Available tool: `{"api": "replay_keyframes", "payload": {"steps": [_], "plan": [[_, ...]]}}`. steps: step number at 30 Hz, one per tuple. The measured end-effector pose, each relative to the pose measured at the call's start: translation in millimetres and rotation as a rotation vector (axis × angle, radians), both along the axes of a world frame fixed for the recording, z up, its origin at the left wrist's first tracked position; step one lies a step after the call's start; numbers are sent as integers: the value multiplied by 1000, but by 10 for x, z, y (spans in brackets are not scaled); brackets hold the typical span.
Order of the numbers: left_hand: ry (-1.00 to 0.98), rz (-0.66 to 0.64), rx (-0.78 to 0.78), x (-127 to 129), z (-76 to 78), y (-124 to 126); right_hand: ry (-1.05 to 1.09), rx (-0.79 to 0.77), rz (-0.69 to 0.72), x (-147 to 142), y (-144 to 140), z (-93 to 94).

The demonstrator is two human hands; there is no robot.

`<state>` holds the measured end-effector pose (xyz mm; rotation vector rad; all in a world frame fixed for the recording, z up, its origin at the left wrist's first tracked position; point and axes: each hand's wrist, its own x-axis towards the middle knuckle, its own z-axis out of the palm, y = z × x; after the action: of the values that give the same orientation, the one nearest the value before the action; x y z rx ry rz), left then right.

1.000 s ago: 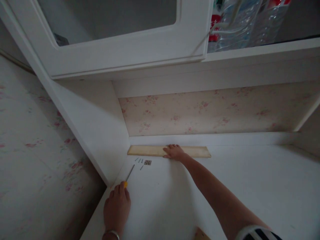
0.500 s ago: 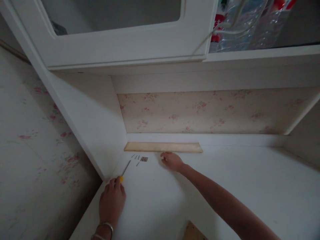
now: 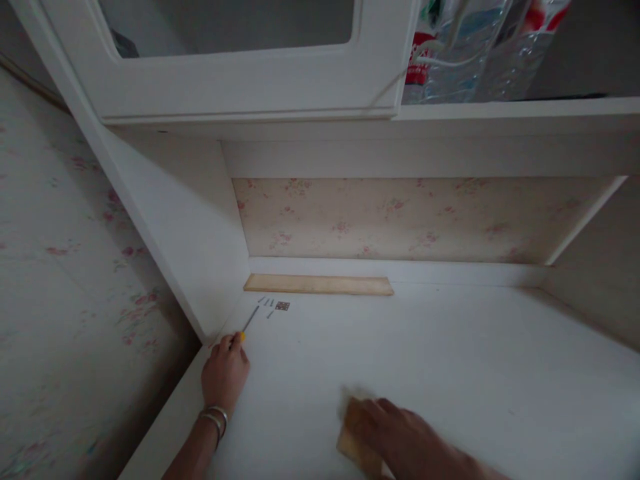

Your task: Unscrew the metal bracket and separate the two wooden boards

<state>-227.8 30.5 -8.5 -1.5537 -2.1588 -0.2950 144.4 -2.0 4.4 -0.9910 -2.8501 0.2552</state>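
Nearest the camera, the person's right hand (image 3: pixel 400 433) lay blurred over a small pale wooden block (image 3: pixel 356 437) on the flat white desktop (image 3: pixel 450 360), its fingers curled over the block's top, though the blur left it unclear whether they truly gripped it; to the left and a little farther off, the left hand (image 3: pixel 225 373), with thin metal bangles (image 3: pixel 215 419) at the wrist, was closed around the yellow handle of a slim steel-shafted screwdriver (image 3: pixel 245 328), whose shaft pointed away along the desktop; just past its tip lay a few small loose screws (image 3: pixel 267 305) and, touching none of them, a small dark square metal hinge plate (image 3: pixel 283 306); beyond these, a long flat strip of light wood (image 3: pixel 319 285) lay against the low white ledge at the back of the desk, one end near the white side panel (image 3: pixel 200 227); behind it rose a floral-patterned back panel (image 3: pixel 400 220); above, a white-framed cabinet door (image 3: pixel 240 80) hung over the recess, and clear plastic bottles (image 3: pixel 465 47) stood on the upper shelf to its right.
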Motion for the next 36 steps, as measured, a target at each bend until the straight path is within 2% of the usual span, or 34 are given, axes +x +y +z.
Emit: {"api": "replay_keyframes", "payload": {"steps": [3, 6, 10, 13, 17, 20, 24, 28, 30, 32, 34, 36], "plan": [[-11, 8, 7, 32, 16, 48, -81, -24, -23, -218, 294, 188], [-32, 6, 23, 40, 31, 110, -146, 23, -23, -523, 729, 292], [-89, -16, 37, 36, 50, 213, -165, 108, -91, -959, 1311, 263], [-137, -44, 39, 47, 59, 290, -174, 136, -155, -1228, 1643, 204], [-175, -65, 50, 79, 63, 370, -182, 118, -206, -1463, 1905, 147], [-181, -69, 51, 108, 79, 388, -153, 87, -227, -1544, 1970, 145], [-142, -62, 66, 113, 106, 333, -47, 70, -243, -1507, 1814, 219], [-164, -128, 125, 142, 196, 220, 96, 47, -248, -1238, 1337, 276], [-274, -206, 196, 265, 348, 140, 143, 7, -267, -1027, 1027, 241], [-472, -298, 273, 493, 588, 11, 180, -64, -265, -803, 712, 159], [-729, -382, 299, 778, 856, -194, 337, -278, -251, -605, 423, 48], [-883, -451, 272, 1034, 1053, -469, 441, -434, -257, -458, 189, -65]]}}
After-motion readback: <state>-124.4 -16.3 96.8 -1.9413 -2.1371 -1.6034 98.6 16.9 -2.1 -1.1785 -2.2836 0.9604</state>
